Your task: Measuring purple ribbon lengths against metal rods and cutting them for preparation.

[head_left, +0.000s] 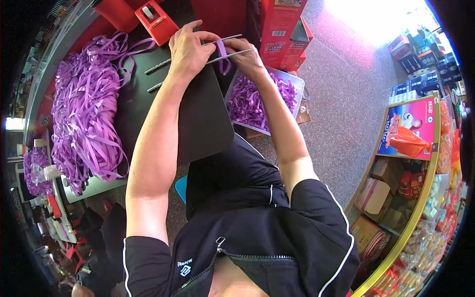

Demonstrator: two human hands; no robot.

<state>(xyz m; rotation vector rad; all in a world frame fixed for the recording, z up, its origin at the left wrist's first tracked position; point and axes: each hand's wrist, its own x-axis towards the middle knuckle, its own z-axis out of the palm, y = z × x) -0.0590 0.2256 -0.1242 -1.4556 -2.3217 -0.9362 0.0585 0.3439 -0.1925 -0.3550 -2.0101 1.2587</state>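
Observation:
Over the far part of a black board (205, 123), my left hand (189, 53) pinches a purple ribbon (223, 55). The ribbon loops around two thin metal rods (159, 67), which lie side by side and pass under my left hand. Across the loop, my right hand (249, 60) is closed, its fingertips on the ribbon by the rods' right ends; the exact grip is partly hidden. A big tangled heap of purple ribbon (86, 109) lies to the left. Below my right wrist stands a clear plastic bin (298, 94) of short purple ribbon pieces (250, 101).
A red tape dispenser-like device (157, 24) sits beyond my left hand. Red cartons (279, 37) stand at the far right of the board. Farther right, a gold-edged display case (396, 237) holds packaged goods. A blue stool edge (181, 189) shows by my leg.

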